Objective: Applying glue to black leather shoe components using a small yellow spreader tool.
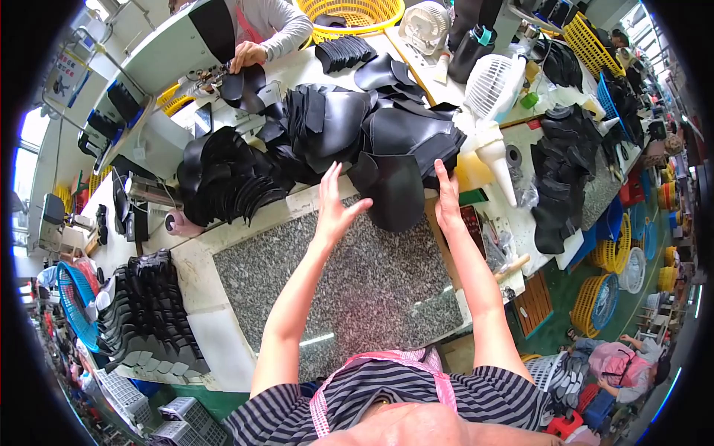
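Observation:
My left hand [336, 206] is raised over the far edge of a speckled grey stone slab [349, 282], fingers stretched and thumb apart, with nothing in it. Between my two hands a rounded black leather-like piece [398, 197] leans from the pile down over the slab's edge. On the right, my right hand [448, 197] is upright with straight fingers beside a stack of black pieces [409, 132]; whether it touches them I cannot tell. More curved black pieces [323, 123] are heaped just past my left fingertips.
Fanned black pieces [230, 175] lie far left, and rows of black shaped parts [152, 305] near left. A white fan [492, 88] stands right of the pile. Across the table, a co-worker's hand [249, 56] holds a black piece at a sewing machine. A yellow basket [353, 33] sits behind.

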The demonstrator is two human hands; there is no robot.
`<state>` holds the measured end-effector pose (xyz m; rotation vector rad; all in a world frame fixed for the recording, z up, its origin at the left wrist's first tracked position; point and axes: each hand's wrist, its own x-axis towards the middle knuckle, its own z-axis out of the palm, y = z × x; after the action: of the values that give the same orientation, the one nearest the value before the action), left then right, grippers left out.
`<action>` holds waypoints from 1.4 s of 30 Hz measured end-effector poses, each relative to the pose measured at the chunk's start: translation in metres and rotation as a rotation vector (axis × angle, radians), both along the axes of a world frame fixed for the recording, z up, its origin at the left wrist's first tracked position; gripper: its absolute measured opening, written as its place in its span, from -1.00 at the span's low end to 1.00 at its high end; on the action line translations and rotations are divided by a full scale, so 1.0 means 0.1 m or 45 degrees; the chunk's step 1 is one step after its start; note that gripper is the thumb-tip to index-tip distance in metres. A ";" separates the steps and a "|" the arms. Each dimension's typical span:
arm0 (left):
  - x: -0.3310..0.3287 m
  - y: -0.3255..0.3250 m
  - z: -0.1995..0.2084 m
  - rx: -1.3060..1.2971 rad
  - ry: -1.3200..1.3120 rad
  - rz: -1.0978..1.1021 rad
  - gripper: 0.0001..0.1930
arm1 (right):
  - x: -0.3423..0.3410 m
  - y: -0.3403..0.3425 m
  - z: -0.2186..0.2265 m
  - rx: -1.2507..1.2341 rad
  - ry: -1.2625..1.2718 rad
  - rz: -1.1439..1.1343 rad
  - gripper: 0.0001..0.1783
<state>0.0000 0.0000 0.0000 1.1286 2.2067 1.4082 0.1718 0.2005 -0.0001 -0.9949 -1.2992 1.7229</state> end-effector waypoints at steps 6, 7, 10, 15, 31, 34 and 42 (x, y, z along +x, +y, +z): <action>0.03 0.33 0.08 -0.014 0.561 0.066 -0.54 | 0.31 -0.04 -0.24 -0.038 0.071 -0.008 0.06; -0.01 0.24 0.05 0.117 0.480 -0.131 -0.64 | 0.39 -0.10 -0.30 -0.030 0.022 0.023 0.01; -0.19 0.07 0.50 -0.119 0.527 -0.637 -0.70 | 0.55 -0.32 -0.35 0.014 -0.085 0.105 -0.19; -0.20 0.97 1.89 -0.281 1.206 -0.981 -0.78 | 0.89 -0.27 -0.40 0.051 -0.304 0.094 -0.35; 0.19 0.74 0.11 -0.028 -0.196 0.396 -0.12 | 0.08 0.11 -0.83 -0.539 0.626 -0.047 -0.34; -0.13 0.79 -0.27 -0.092 -0.868 0.275 0.09 | -0.01 0.17 -0.80 -0.651 0.573 -0.031 -0.33; -0.36 1.19 -0.52 0.267 -1.061 0.127 0.26 | -0.03 0.35 -1.12 -0.618 0.553 -0.046 -0.42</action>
<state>-0.0361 0.1191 -0.0520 0.3477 1.5500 1.7554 0.1689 0.2358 -0.1123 -0.8226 -0.5958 2.1297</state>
